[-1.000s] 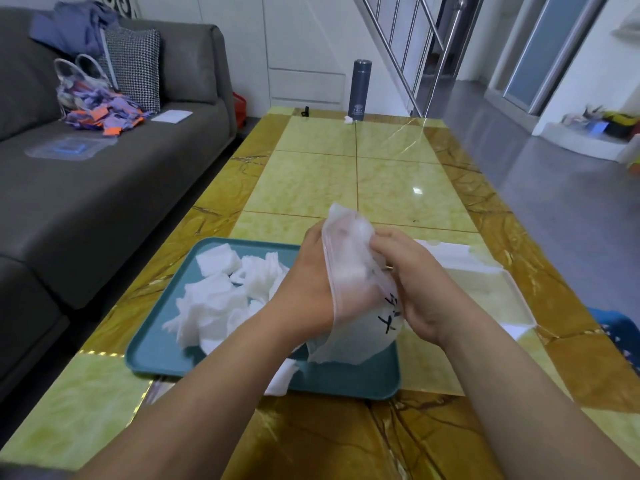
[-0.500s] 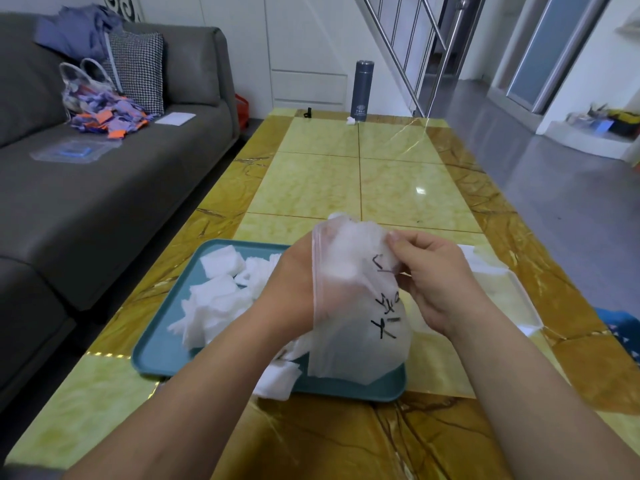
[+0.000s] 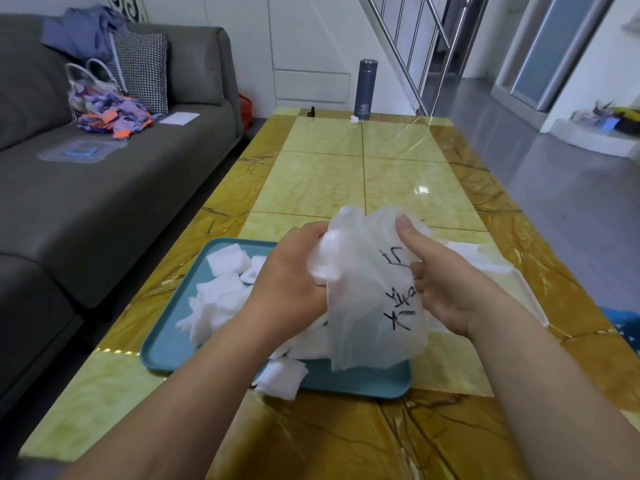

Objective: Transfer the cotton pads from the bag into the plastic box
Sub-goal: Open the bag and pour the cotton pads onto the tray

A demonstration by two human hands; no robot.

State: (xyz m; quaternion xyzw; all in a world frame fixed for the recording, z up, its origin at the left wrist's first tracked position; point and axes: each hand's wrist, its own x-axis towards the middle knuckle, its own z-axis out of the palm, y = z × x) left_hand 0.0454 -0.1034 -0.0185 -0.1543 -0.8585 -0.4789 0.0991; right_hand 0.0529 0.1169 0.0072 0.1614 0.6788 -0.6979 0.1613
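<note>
A translucent plastic bag (image 3: 374, 306) with black handwriting hangs above a teal tray (image 3: 166, 348). My left hand (image 3: 291, 285) reaches into the bag's mouth and grips white cotton pads (image 3: 323, 261) there. My right hand (image 3: 446, 285) pinches the bag's upper right side, thumb on its outside. Loose white cotton pads (image 3: 221, 292) lie heaped on the tray, and one pad (image 3: 280, 377) hangs over its near edge. A clear plastic box (image 3: 519, 282) with white pads inside lies to the right, mostly hidden behind my right hand.
The tray and box sit on a glossy yellow marble table (image 3: 381, 178). A dark flask (image 3: 366, 88) stands at the table's far end. A grey sofa (image 3: 104, 188) with bags and cloth runs along the left. Grey floor lies to the right.
The bag has been lifted and turned so its writing faces me. My left hand has pushed further into its mouth, and my right thumb has moved up onto the bag's top.
</note>
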